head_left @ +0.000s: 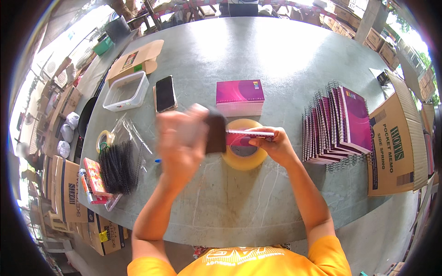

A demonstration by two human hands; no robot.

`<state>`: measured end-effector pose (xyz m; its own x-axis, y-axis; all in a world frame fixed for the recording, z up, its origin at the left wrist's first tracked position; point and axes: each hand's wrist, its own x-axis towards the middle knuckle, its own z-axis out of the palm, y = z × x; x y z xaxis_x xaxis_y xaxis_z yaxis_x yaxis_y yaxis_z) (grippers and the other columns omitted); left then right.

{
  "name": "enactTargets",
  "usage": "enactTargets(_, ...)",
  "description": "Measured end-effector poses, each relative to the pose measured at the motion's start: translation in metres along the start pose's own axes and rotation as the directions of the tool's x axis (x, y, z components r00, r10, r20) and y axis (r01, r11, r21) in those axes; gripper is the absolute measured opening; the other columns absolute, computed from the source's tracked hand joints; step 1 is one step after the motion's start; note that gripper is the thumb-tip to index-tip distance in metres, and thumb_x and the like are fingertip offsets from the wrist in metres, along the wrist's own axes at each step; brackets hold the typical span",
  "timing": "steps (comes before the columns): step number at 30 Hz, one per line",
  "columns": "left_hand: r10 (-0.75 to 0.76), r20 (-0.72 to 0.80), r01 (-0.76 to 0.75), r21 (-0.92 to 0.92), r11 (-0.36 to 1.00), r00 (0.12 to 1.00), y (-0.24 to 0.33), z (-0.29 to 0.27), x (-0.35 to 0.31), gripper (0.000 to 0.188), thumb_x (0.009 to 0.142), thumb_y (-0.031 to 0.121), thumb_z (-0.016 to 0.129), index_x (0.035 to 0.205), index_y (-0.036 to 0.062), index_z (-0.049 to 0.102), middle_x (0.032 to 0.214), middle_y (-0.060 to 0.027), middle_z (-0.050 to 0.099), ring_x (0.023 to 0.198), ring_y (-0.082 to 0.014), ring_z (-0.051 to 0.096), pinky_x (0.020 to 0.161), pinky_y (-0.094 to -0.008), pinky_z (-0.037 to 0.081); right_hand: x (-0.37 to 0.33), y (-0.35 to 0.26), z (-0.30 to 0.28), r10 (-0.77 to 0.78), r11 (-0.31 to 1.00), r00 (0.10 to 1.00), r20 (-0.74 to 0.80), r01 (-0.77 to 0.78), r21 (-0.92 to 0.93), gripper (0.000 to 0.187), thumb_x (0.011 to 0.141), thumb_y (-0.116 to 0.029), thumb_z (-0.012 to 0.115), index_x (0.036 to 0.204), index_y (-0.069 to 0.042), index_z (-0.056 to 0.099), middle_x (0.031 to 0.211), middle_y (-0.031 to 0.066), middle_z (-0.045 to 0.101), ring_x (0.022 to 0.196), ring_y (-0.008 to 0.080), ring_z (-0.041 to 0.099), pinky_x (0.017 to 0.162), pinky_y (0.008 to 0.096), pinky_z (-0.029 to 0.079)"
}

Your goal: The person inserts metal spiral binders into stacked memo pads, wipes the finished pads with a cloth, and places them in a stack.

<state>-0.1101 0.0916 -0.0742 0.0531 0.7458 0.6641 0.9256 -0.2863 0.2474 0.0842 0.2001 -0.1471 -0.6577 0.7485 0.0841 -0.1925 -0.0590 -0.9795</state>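
We hold a small pink notepad in our right hand, edge-on, just above a big roll of clear tape that lies flat on the worktop. Our right fingers are closed on the notepad. Our left hand is blurry; it seems closed around a dark, flat piece that meets the notepad's left end. We think this is the step where the dark piece gets joined to the notepad. The next move needs both hands steady and the edges lined up. Finished spiral notepads stand in a row on the right. A stack of pink pads lies behind the tape. Black spiral coils lie in a clear bag on the left.
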Motion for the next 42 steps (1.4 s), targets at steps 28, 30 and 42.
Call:
enactTargets(28, 0.298, -0.105, -0.3, 0.0, 0.954, 0.949, 0.027, 0.015, 0.046, 0.03, 0.071, 0.003, 0.069, 0.099, 0.0097, 0.067, 0.083, -0.0091, 0.055, 0.072, -0.0239, 0.058, 0.06, -0.0339, 0.048, -0.017, -0.004, -0.016, 0.089, 0.994, 0.995, 0.041, -0.086, -0.066, 0.027, 0.087, 0.002, 0.059, 0.114, 0.002, 0.06, 0.099, 0.0026, 0.066, 0.09, 0.0061, 0.057, 0.08, 0.0225, 0.048)
enactTargets(30, 0.225, 0.095, -0.214, -0.109, 0.971, 0.97, 0.032, 0.022, 0.035, 0.028, 0.072, 0.003, 0.07, 0.099, 0.0095, 0.067, 0.084, -0.0084, 0.057, 0.073, -0.021, 0.059, 0.062, -0.0323, 0.049, -0.015, -0.006, -0.013, 0.092, 0.996, 0.992, 0.09, -0.091, -0.015, 0.028, 0.086, 0.002, 0.059, 0.114, 0.002, 0.059, 0.099, 0.0018, 0.066, 0.091, 0.0054, 0.056, 0.08, 0.0228, 0.048)
enactTargets(42, 0.07, 0.594, 0.171, -0.339, 0.925, 0.802, 0.064, 0.037, -0.043, 0.034, 0.072, 0.019, 0.076, 0.102, 0.0071, 0.064, 0.096, -0.0136, 0.056, 0.086, -0.0317, 0.059, 0.075, -0.0405, 0.05, -0.015, -0.011, -0.013, -0.087, 0.994, 0.994, 0.059, 0.082, 0.074, 0.029, 0.087, -0.006, 0.062, 0.116, -0.004, 0.061, 0.108, 0.0003, 0.064, 0.098, 0.0079, 0.056, 0.088, 0.0242, 0.046)
